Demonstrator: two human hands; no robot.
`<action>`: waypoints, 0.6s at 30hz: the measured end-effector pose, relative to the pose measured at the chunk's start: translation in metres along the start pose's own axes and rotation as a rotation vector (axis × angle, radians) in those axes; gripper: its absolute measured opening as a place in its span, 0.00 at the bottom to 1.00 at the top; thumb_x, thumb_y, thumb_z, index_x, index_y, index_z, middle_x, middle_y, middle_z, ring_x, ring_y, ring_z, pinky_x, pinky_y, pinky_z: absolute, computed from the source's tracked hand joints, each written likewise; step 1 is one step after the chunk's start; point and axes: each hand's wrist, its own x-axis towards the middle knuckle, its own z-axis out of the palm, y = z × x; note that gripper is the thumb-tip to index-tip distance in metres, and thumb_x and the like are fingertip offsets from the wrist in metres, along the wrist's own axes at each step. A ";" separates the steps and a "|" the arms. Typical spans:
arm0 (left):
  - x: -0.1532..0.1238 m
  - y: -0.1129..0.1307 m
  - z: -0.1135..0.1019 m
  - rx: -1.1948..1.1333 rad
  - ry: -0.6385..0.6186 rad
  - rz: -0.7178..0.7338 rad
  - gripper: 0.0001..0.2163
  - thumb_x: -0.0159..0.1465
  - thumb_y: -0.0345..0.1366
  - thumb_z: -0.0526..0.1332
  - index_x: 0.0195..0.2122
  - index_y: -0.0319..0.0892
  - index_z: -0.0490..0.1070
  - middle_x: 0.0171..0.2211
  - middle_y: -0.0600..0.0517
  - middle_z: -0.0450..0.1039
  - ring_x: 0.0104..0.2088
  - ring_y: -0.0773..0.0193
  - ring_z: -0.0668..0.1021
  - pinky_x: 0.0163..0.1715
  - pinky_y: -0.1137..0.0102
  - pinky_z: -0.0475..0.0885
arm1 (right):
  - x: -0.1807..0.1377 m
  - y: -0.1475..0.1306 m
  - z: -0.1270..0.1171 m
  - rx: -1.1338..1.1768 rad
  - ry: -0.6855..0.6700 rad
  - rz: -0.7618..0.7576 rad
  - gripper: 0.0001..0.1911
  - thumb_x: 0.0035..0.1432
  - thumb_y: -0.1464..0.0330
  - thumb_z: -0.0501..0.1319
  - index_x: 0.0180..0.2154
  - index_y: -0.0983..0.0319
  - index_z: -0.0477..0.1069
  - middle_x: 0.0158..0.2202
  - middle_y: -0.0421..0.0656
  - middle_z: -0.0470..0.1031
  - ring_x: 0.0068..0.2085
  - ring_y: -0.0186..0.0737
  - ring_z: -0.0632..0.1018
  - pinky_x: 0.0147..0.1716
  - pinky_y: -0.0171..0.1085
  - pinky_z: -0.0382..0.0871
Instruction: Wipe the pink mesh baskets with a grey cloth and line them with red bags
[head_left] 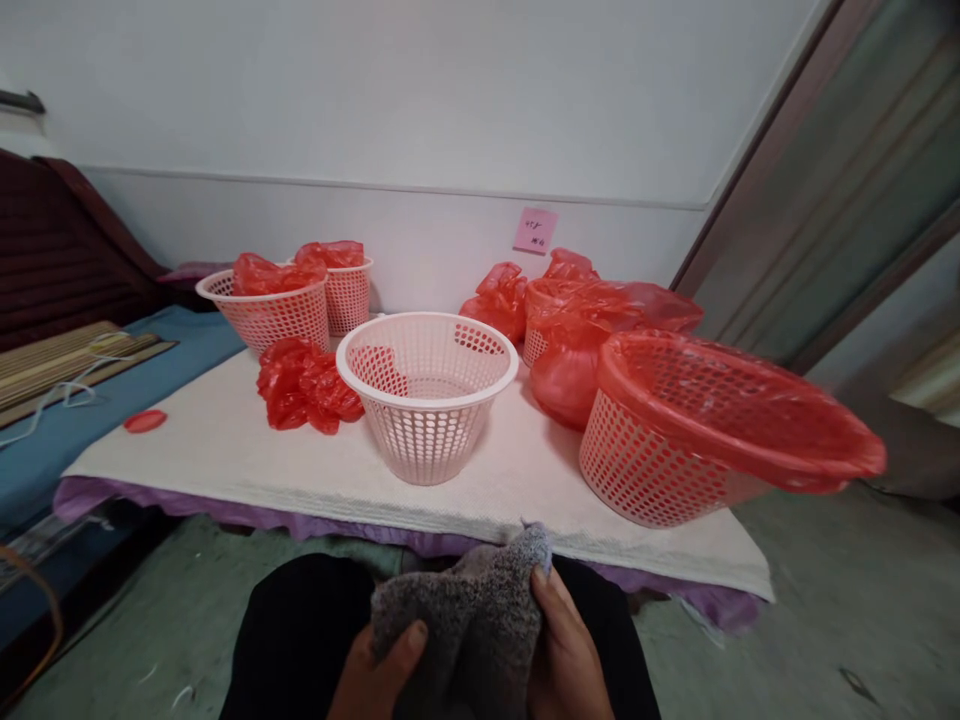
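Left hand (382,675) and right hand (566,645) grip speckled gray cloth (472,620) before the white basket (427,440); right of it, red plastic (660,375) lines another basket (637,475).

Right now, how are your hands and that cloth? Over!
Left hand, right hand: both gripping grey cloth. Cloth creased between them. Pale basket ahead, apart from cloth.

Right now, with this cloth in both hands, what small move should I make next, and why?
Probably bring the grey cloth up to the pale basket and wipe it: your left hand and right hand both grip the cloth, and that basket stands unlined, straight ahead of you.
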 end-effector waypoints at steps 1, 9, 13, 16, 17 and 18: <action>0.001 0.006 -0.001 -0.014 0.015 0.016 0.21 0.47 0.51 0.70 0.35 0.40 0.79 0.31 0.45 0.81 0.41 0.42 0.80 0.40 0.56 0.75 | 0.002 0.000 -0.002 -0.035 -0.001 -0.017 0.22 0.46 0.58 0.70 0.45 0.55 0.76 0.44 0.44 0.80 0.49 0.51 0.77 0.52 0.50 0.67; 0.005 0.040 -0.006 0.003 -0.132 -0.039 0.23 0.51 0.52 0.68 0.43 0.42 0.79 0.41 0.47 0.81 0.47 0.48 0.78 0.47 0.61 0.72 | 0.016 -0.001 -0.020 -0.281 -0.043 -0.140 0.28 0.56 0.56 0.64 0.57 0.55 0.67 0.52 0.43 0.75 0.56 0.47 0.71 0.56 0.47 0.62; 0.017 0.043 -0.016 0.012 -0.162 0.064 0.18 0.58 0.45 0.65 0.48 0.46 0.76 0.45 0.50 0.79 0.51 0.52 0.76 0.51 0.63 0.68 | 0.014 -0.007 -0.016 -0.319 -0.122 -0.083 0.26 0.57 0.57 0.63 0.56 0.55 0.68 0.52 0.43 0.76 0.54 0.47 0.73 0.56 0.46 0.61; 0.022 0.047 -0.018 -0.046 -0.160 0.125 0.20 0.58 0.41 0.66 0.53 0.50 0.72 0.49 0.53 0.78 0.53 0.55 0.74 0.54 0.64 0.65 | 0.012 -0.011 -0.010 -0.321 -0.095 -0.060 0.25 0.55 0.57 0.64 0.54 0.56 0.70 0.50 0.43 0.77 0.52 0.48 0.75 0.55 0.46 0.63; 0.022 0.046 -0.017 -0.069 -0.182 0.101 0.21 0.58 0.40 0.66 0.54 0.50 0.71 0.49 0.53 0.77 0.54 0.55 0.74 0.55 0.64 0.65 | 0.010 -0.012 -0.009 -0.300 -0.084 -0.060 0.26 0.55 0.57 0.65 0.54 0.56 0.70 0.50 0.43 0.77 0.51 0.48 0.75 0.54 0.46 0.63; 0.021 0.045 -0.014 -0.095 -0.215 0.059 0.21 0.58 0.40 0.66 0.54 0.49 0.71 0.49 0.52 0.77 0.54 0.54 0.74 0.55 0.63 0.65 | 0.009 -0.013 -0.008 -0.274 -0.073 -0.066 0.26 0.54 0.57 0.65 0.55 0.55 0.69 0.50 0.43 0.77 0.51 0.47 0.76 0.54 0.45 0.64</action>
